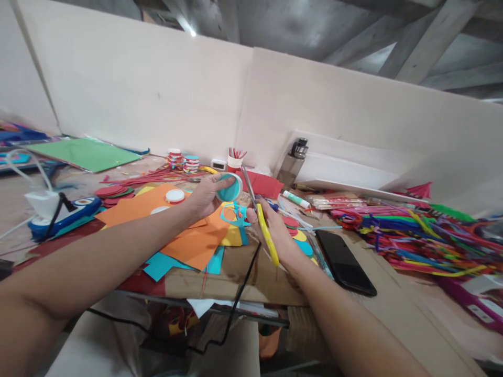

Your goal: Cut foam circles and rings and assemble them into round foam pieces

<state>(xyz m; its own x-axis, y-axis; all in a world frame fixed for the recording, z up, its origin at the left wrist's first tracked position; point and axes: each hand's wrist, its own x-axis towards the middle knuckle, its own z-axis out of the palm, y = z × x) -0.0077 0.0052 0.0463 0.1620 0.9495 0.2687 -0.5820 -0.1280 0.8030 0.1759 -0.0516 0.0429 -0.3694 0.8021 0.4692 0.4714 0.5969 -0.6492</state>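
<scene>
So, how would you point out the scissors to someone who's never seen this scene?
Start at the white wall, then drop to the right hand. It holds the scissors, blades up; their yellow handle and metal blades set them apart from the orange paper nearby.

The round piece (232, 190) in the left hand (206, 197) is over the paper sheets (196, 243) on the table (18, 214), and the scissors (268, 241) in the right hand (280, 234) are just right of it. Right of the scissors lies a phone (346, 263), then a heap of craft stems (426, 242). Over on the left sits a power strip (65, 220). By the back wall (129, 89), from left to right, stand a clock (218, 165), a cup (234, 163) of sticks (237, 153) and a bottle (291, 166).
</scene>
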